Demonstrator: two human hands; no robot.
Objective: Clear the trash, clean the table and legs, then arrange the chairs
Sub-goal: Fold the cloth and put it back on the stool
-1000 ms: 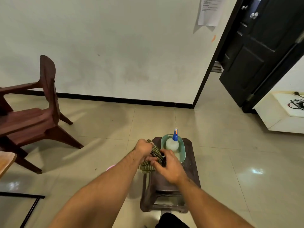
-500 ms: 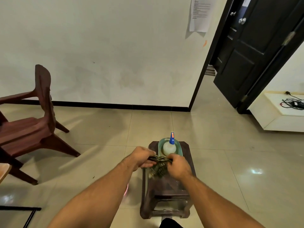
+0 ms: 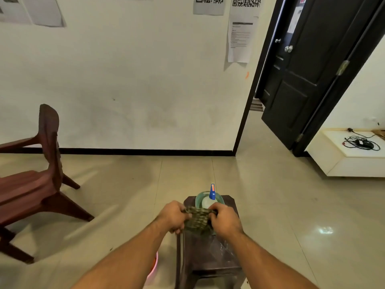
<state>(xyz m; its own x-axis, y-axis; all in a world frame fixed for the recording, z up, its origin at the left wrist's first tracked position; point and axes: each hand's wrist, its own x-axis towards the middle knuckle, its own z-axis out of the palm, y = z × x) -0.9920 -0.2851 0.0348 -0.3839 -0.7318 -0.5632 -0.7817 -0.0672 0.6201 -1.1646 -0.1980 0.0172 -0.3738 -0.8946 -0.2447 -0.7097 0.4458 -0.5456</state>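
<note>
Both hands hold a green patterned cloth stretched btwn them, just above the far end of a dark brown stool. Left hand grip is curled round the cloth's left edge, right hand grip pinches the right edge. Behind the cloth, on the stool's far end, a teal tray carries a white bottle w/ blue cap, upright. Brown chair stands well apart at left, facing away from the stool. White cabinet w/ black cables sits at right, near the black door.
</note>
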